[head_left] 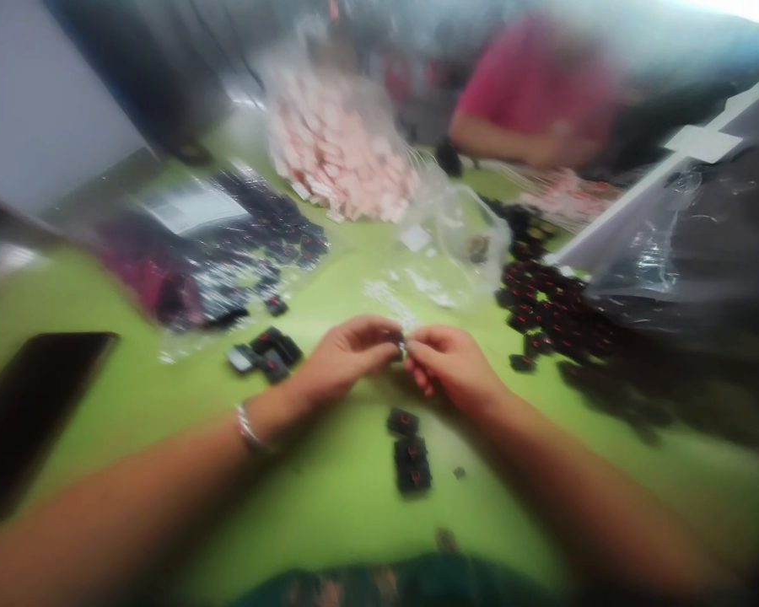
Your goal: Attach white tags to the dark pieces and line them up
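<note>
Over the middle of the green table, my left hand (354, 352) and my right hand (449, 361) meet at the fingertips. The left fingers are pinched round a small dark part (399, 347), mostly hidden by them. My right thumb and forefinger are pressed together against it, at a tiny pale bit too blurred to name. Below the hands, several black blocks with red marks (411, 462) stand in a short column. Just beyond the fingertips lie small white pieces (385, 297). Left of my left wrist sits a small cluster of black blocks (269, 350).
A large pile of black and red parts (557, 312) spreads at the right. Clear bags hold pink-white pieces (341, 143) at the back and dark parts (271, 219) at the left. A dark flat slab (31, 413) lies far left. Across the table sits a person in a pink top (537, 93).
</note>
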Demonstrator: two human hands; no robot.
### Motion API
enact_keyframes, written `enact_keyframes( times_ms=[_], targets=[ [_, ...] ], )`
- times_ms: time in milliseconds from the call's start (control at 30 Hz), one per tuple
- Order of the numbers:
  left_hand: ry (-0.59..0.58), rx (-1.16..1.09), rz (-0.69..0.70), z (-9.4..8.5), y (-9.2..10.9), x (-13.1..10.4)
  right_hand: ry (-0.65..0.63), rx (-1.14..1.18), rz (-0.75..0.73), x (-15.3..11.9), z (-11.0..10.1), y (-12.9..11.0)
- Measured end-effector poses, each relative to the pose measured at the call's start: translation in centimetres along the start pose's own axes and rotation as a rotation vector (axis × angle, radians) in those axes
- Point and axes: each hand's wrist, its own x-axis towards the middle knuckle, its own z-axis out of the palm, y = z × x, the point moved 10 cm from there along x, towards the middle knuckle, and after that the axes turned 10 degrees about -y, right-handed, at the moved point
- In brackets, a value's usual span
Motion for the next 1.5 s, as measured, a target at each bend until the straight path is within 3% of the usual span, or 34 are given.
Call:
enact_keyframes(
  times_ms=[367,600,667,833,967,1233,1367,1433,1500],
  targets=[
    [0.077,0.197,0.029,-0.2,0.4,-0.3,0.095,-0.13,-0.001,0.0,-0.1,0.7],
    [0.145,0.262,0.063,-0.8,0.1,-0.6,0.3,-0.639,-0.299,-0.5,-0.2,-1.9],
    [0.136,0.235,0.054,-0.8,0.2,-0.4,0.282,-0.594,-0.282,-0.5,-0.3,-1.7],
    [0.07,0.126,0.033,-0.3,0.3,-0.1,0.109,-0.147,-0.04,-0.2,0.1,0.4],
    [0.053,0.123,0.026,-0.1,0.4,-0.1,0.077,-0.032,-0.025,-0.2,0.4,0.4],
    [0.031,0.28,0.065,0.2,0.7,-0.3,0.078,-0.168,-0.054,0.2,0.2,0.7],
    [0.047,0.355,0.124,0.0,1.1,-0.6,0.184,-0.404,-0.17,0.1,-0.4,-0.7],
    [0.043,0.33,0.115,0.0,1.1,-0.5,0.203,-0.467,-0.221,0.0,-0.4,-1.3],
    [0.031,0.24,0.081,0.0,0.8,-0.3,0.149,-0.375,-0.174,0.0,-0.2,-0.8]
  ],
)
